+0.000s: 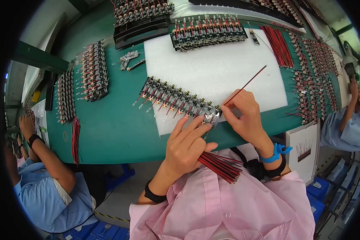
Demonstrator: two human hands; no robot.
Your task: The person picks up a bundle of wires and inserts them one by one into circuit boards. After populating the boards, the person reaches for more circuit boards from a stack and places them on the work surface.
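My left hand (188, 148) is closed round a bundle of red and black wires (224, 167), whose loose ends fan out below the palm. Its outstretched fingertips also press on the right end of a strip of small circuit boards (174, 97). That strip lies slanted across the edge of a white foam sheet (228, 68), with short red leads along its near side. Between thumb and forefinger, my right hand (246, 116) pinches a single wire (255, 76), red and black, pointing up and away. The wire's lower end, by the strip's right end, is hidden behind my fingers.
Another board strip (208, 33) stands at the foam's far edge, beside a pile of wires (278, 46). More boards (94, 72) lie left on the green table (112, 132), others (314, 80) right. A black tray (142, 30) is behind. Co-workers' arms (52, 156) show at both sides.
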